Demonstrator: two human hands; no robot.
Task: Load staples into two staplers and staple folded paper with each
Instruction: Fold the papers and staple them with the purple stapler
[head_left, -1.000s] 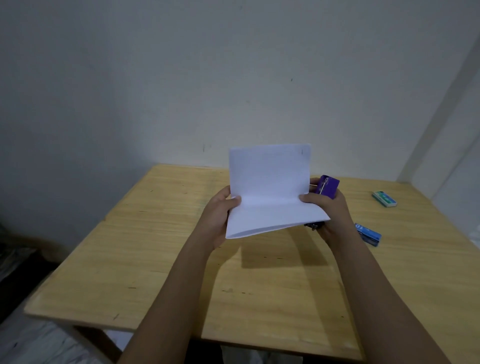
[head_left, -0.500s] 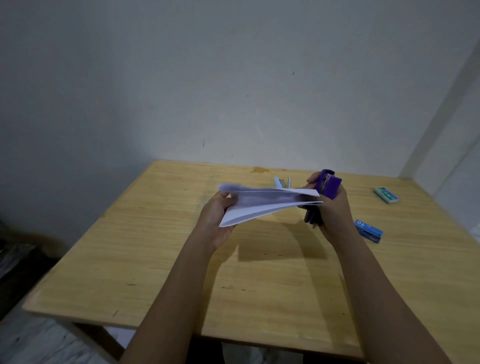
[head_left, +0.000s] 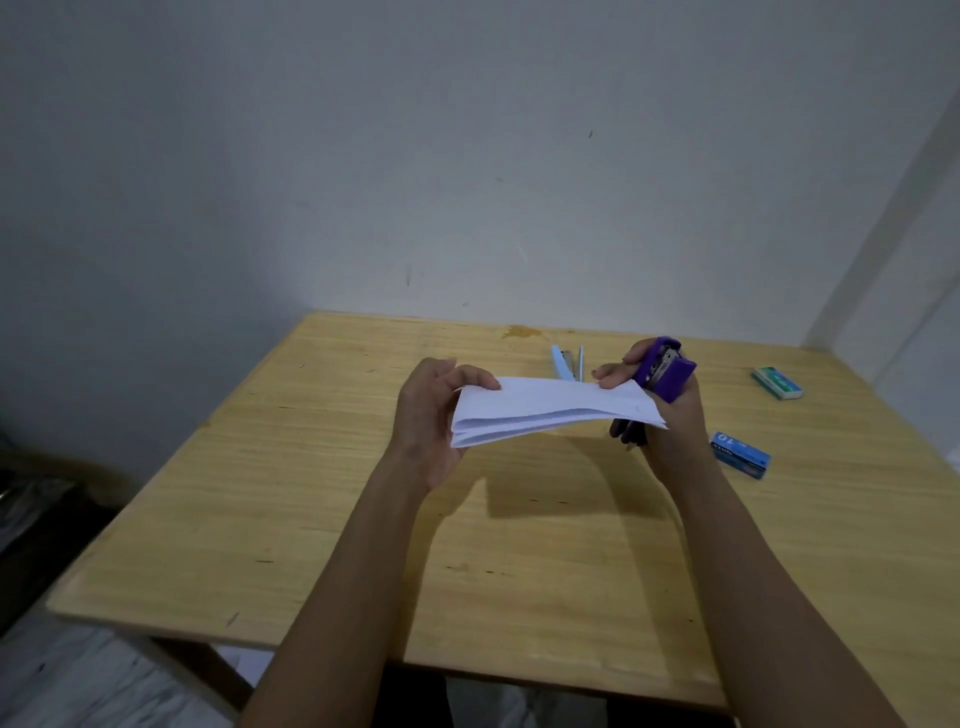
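Both hands up over the table (head_left: 322, 519), folded paper (head_left: 545, 410) stretched flat-ish between them. Left hand (head_left: 431, 415) pinches the paper's left edge, thumb on top. Right hand (head_left: 670, 415) grips a purple stapler (head_left: 667, 375) and also pinches the paper's right corner with its fingertips. Paper is off the table, layers fanning slightly. Second stapler, light blue (head_left: 566, 364), lies open on the table behind the paper. Two staple boxes to the right: blue one (head_left: 740, 454) near the right wrist, green one (head_left: 777, 383) further back.
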